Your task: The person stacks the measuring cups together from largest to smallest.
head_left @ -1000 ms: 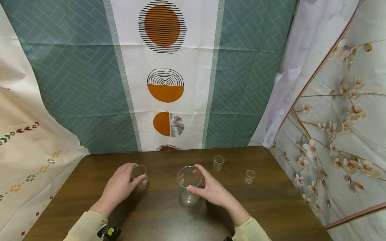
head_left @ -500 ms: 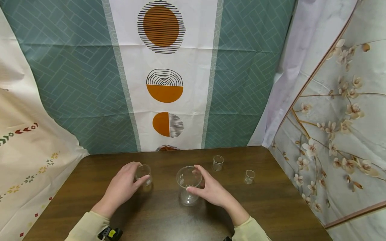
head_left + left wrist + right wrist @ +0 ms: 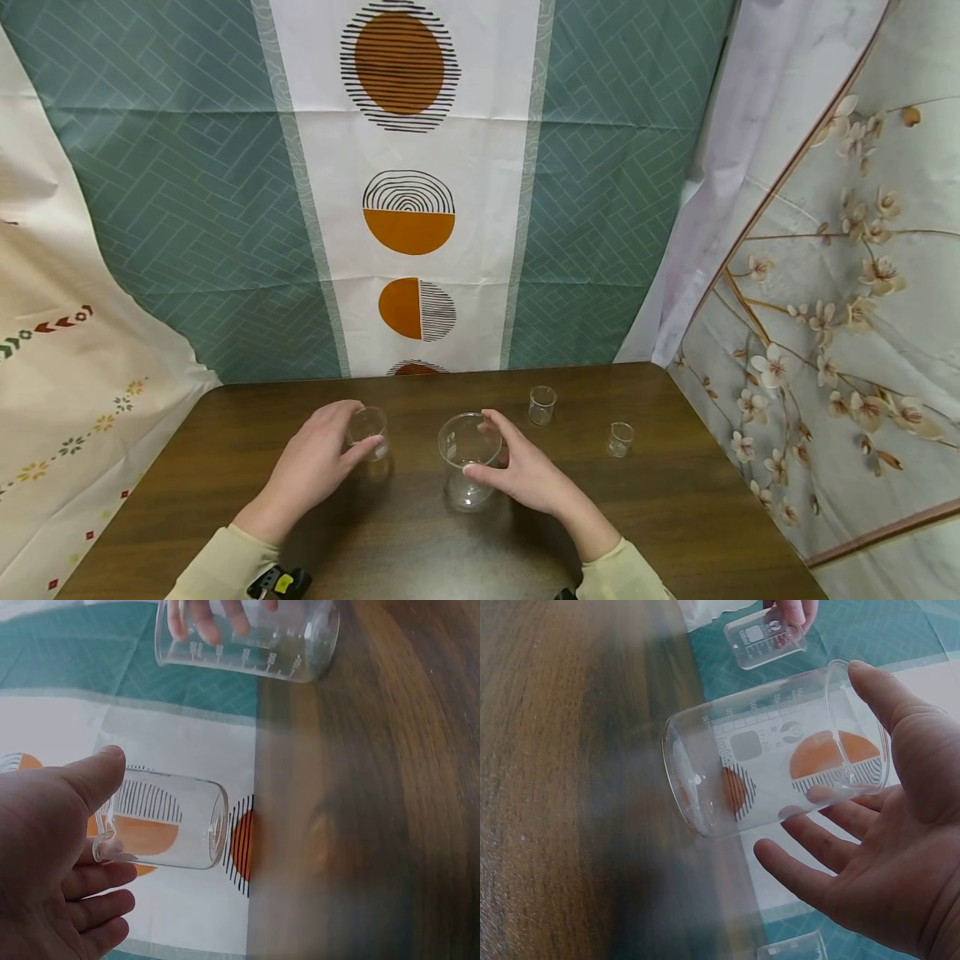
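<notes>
Left hand and beaker nearer larger beaker

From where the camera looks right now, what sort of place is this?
Probably an indoor corner arranged for tabletop work: a brown, wooden-looking table stands before a creased green and white patterned hanging, and the right hand holds a large clear glass beaker with printed measuring marks.
</notes>
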Motion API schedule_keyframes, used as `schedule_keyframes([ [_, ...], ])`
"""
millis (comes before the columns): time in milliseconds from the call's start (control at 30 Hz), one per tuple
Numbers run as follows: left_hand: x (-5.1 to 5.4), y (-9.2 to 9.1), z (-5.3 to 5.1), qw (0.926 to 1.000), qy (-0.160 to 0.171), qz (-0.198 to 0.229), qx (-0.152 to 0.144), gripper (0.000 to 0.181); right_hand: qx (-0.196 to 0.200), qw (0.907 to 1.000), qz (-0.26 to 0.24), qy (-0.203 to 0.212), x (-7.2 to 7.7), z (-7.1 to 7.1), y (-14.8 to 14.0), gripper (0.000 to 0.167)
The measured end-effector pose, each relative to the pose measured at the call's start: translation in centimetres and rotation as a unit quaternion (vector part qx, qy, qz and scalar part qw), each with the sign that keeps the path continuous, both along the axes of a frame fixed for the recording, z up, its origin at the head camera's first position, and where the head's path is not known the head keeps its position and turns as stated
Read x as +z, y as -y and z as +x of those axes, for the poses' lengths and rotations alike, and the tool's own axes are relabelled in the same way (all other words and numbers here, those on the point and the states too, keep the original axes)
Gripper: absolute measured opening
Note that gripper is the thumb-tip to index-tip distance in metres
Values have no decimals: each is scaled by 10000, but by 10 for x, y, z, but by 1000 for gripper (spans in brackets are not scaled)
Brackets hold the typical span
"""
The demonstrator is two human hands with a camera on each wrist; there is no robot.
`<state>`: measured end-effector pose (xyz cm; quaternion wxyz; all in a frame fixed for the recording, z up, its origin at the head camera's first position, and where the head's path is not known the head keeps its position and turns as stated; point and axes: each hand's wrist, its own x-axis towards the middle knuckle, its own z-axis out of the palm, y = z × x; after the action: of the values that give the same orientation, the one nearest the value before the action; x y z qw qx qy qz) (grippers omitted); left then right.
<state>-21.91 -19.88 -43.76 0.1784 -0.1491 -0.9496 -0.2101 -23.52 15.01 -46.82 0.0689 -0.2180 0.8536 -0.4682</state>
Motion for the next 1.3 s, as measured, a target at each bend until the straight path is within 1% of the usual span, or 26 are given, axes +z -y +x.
schedule_keyframes([
  [333, 6, -8, 2, 10000, -19, 6, -42, 62, -12, 10000, 11, -10, 0, 0, 0, 94],
  [633, 15, -20, 4, 9996, -179, -20, -209, 63, 19, 10000, -28, 39, 0, 1, 1, 93],
  [867, 22, -28, 3, 9989, -316, 5, -340, 62, -35, 10000, -1, 22, 0, 1, 1, 94],
  [1167, 29, -37, 3, 9985, -347, -8, -413, 62, -22, 10000, -19, 28, 0, 0, 2, 94],
  [1300, 31, -41, 4, 9981, -420, 36, -438, 61, 5, 10000, -68, 51, -1, 1, 1, 94],
])
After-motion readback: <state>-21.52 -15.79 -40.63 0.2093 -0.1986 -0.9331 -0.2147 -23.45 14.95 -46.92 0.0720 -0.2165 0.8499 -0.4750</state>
